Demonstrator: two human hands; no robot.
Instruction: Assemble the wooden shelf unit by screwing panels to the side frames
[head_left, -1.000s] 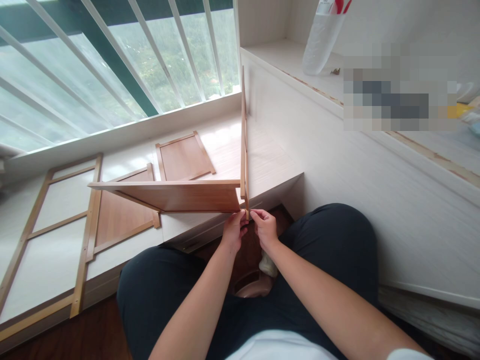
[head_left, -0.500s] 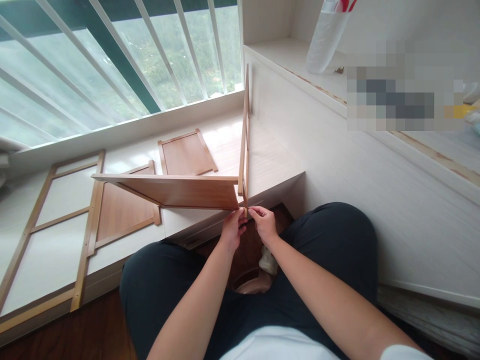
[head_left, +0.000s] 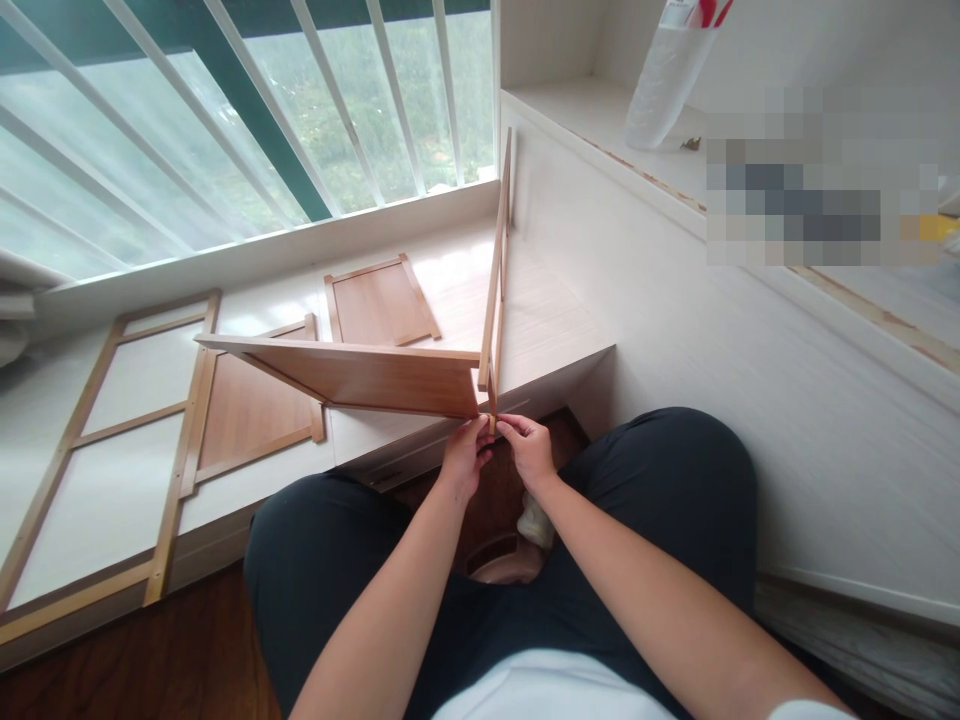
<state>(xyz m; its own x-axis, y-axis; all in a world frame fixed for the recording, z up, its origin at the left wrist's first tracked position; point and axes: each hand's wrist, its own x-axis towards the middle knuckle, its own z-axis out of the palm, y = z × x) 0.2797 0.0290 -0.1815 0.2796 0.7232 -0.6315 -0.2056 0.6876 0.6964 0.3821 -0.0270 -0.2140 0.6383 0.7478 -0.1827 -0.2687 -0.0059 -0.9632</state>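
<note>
I take this for a room in a home, high up: a barred window (head_left: 247,110) shows treetops far below. Under it runs a white wood-grain bay platform (head_left: 450,290); right of it stands a white built-in ledge (head_left: 592,115); below is dark wooden flooring (head_left: 150,670).

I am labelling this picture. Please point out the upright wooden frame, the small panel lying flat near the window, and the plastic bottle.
upright wooden frame (head_left: 497,270), head view, on its front edge.
small panel (head_left: 381,301), head view, middle of its brown face.
plastic bottle (head_left: 664,85), head view, on its clear body.
</note>
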